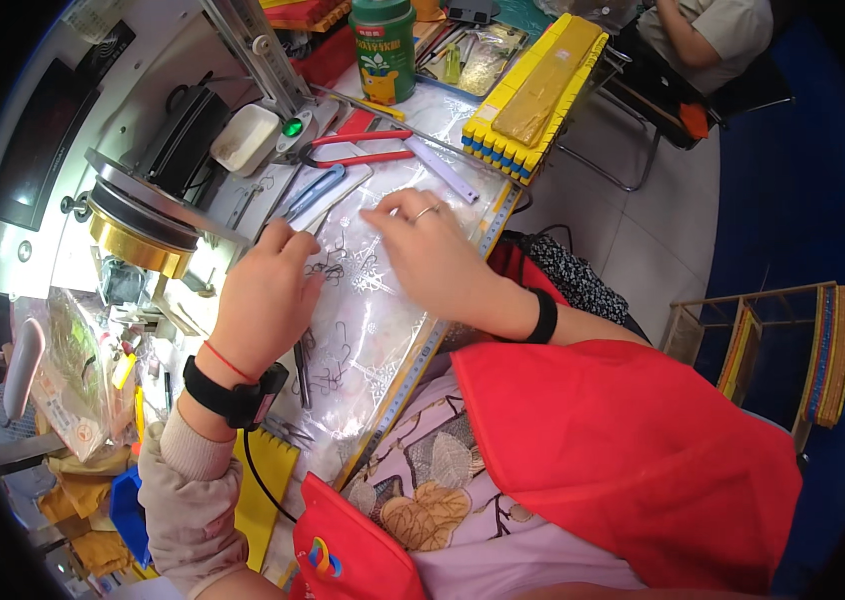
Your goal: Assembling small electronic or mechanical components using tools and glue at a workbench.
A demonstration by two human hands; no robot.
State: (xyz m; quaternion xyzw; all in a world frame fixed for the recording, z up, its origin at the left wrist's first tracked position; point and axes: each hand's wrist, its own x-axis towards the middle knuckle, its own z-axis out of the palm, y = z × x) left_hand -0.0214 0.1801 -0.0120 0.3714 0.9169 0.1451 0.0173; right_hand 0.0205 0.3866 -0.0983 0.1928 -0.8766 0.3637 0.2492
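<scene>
My left hand [265, 290] is over the table beside a small pile of dark fish hooks [331, 270], its fingers curled toward the thumb. Across from it my right hand [433, 252], with a ring on one finger, is closed in a pinch above the table. Anything in either set of fingertips is too small to make out. More loose fish hooks [331, 372] lie nearer me on the clear, snowflake-patterned table cover [373, 345]. A dark slim tool [302, 375] lies beside them, partly behind my left wrist.
Red-handled pliers [358, 150], a blue cutter [315, 190] and a lilac strip [443, 170] lie beyond my hands. A machine with a gold-coloured ring [138, 245] stands left. Yellow boards [538, 90] and a green jar [383, 55] are at the back. Another person [708, 40] sits far right.
</scene>
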